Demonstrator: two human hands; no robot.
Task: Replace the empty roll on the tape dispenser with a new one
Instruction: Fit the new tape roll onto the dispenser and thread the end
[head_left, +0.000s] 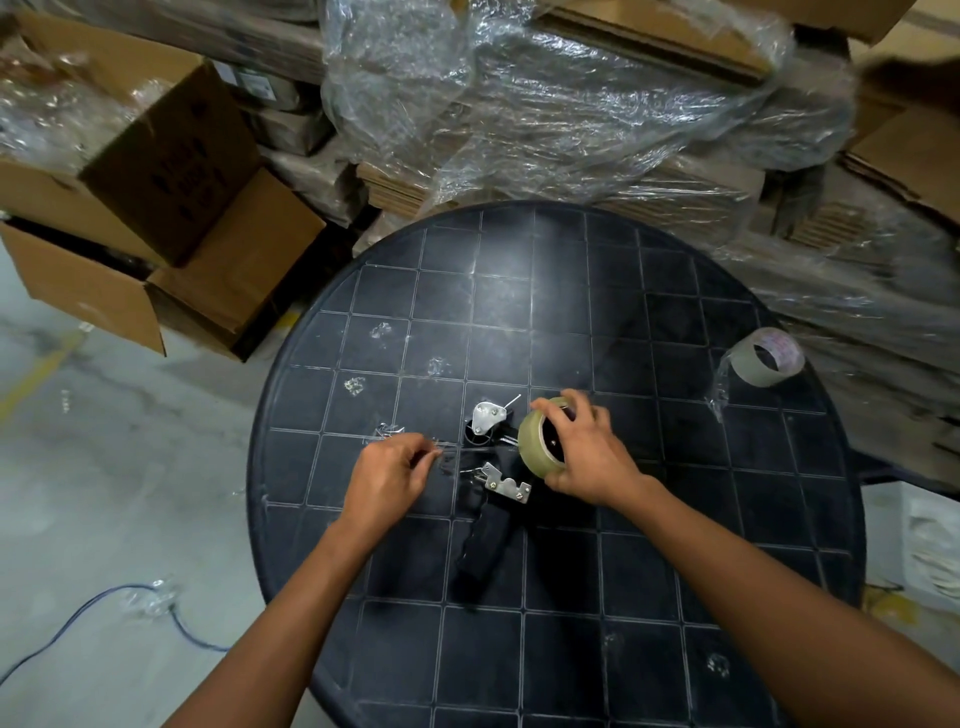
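The roll sat on the dispenser mid-counter, the right hand closed around it. The left hand pinched what looked like the clear tape end, drawn left. That strip could likely fold onto itself or stick to the counter if slackened. A tilted roll might jam on the hub. The spent core lay well apart by the right rim.

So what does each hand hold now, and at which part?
The right hand holds the tape roll by its outer rim, over the tape dispenser. The left hand pinches something thin and clear, perhaps the tape end; I cannot tell.
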